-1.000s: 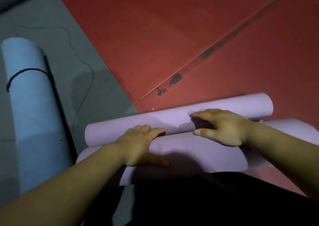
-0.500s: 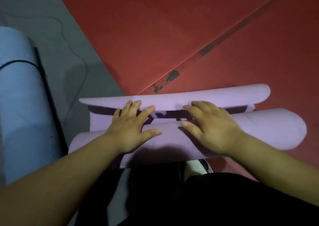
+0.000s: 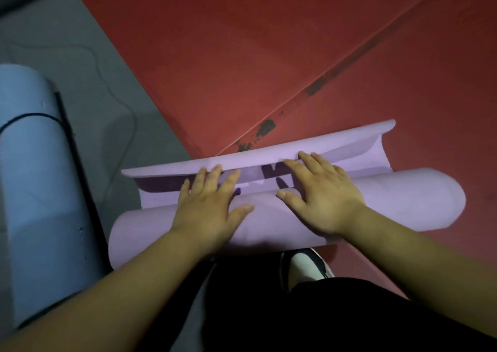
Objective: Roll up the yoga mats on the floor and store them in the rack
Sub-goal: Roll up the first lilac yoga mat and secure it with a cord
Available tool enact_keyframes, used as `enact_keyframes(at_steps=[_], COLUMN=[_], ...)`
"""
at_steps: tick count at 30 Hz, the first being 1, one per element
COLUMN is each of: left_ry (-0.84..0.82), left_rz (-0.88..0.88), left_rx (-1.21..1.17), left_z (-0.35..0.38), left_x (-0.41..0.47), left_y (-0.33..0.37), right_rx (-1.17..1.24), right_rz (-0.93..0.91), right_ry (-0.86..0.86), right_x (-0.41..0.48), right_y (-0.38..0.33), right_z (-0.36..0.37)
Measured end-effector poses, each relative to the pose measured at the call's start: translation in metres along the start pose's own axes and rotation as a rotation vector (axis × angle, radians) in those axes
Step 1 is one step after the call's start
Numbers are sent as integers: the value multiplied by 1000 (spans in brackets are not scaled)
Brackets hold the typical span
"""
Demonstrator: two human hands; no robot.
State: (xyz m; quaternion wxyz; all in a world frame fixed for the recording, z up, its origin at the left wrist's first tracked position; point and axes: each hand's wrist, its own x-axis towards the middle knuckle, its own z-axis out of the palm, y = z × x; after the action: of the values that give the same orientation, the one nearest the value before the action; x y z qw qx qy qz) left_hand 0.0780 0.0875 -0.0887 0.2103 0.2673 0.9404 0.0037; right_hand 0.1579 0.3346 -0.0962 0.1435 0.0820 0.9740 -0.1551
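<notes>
Pressing down on a purple yoga mat [image 3: 376, 203], a person's left hand [image 3: 209, 209] and right hand [image 3: 325, 201] lie flat, side by side, on top of the thick roll. Fingers are straight and spread, and neither grip closes around anything, the palms simply bearing on the foam. The fingertips reach past the roll to the mat's loose end [image 3: 269, 158], which curls upward just beyond it. The mat lies across the red floor [image 3: 242, 55], with its left end over the grey floor [image 3: 80, 82]. Just beside that end lies a blue rolled mat [image 3: 35, 190] ringed by a dark cord [image 3: 27, 116]. A thin cable [image 3: 118, 104] trails over the grey floor, and dark scuffs [image 3: 265, 128] mark a seam in the red. A pale-toed shoe [image 3: 304, 268] shows just behind the roll, next to black trousers [image 3: 295, 311].
</notes>
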Motion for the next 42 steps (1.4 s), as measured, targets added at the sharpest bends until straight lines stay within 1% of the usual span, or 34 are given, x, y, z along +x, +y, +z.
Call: enact_keyframes(at_steps=[3, 10, 12, 14, 17, 20, 25, 28, 30, 33, 35, 39, 42], left_ry=[-16, -15, -39, -62, -109, -119, -77, 2, 74, 156, 137, 130, 56], left_rz=[9, 32, 17, 18, 4, 1, -8, -32, -44, -28, 6, -5, -17], left_rx=[65, 118, 105, 76, 54, 60, 36, 3, -4, 4, 28, 54, 96], left_z=[9, 4, 1, -3, -7, -7, -9, -10, -7, 9, 21, 14, 5], left_x=[-18, -4, 2, 10, 22, 25, 26, 31, 23, -6, -18, -7, 4], left_y=[13, 9, 7, 6, 1, 2, 2, 1, 4, 12, 13, 9, 7], right_rx=[10, 59, 67, 24, -92, -97, -56, -47, -47, -36, -44, -37, -32], right_rz=[-1, -6, -15, -20, -5, -26, -94, -106, -89, -35, -23, -19, -4], right_ry=[-24, -3, -4, -6, 78, 155, 311, 373, 366, 291, 258, 276, 255], right_x=[4, 14, 20, 17, -5, -18, -10, 0, 11, 26, 28, 36, 48], right_y=[1, 3, 2, 6, 15, 24, 28, 30, 30, 31, 30, 31, 31], right_z=[-1, -4, -9, -11, -4, 7, 12, 7, 1, -7, -8, -14, -19])
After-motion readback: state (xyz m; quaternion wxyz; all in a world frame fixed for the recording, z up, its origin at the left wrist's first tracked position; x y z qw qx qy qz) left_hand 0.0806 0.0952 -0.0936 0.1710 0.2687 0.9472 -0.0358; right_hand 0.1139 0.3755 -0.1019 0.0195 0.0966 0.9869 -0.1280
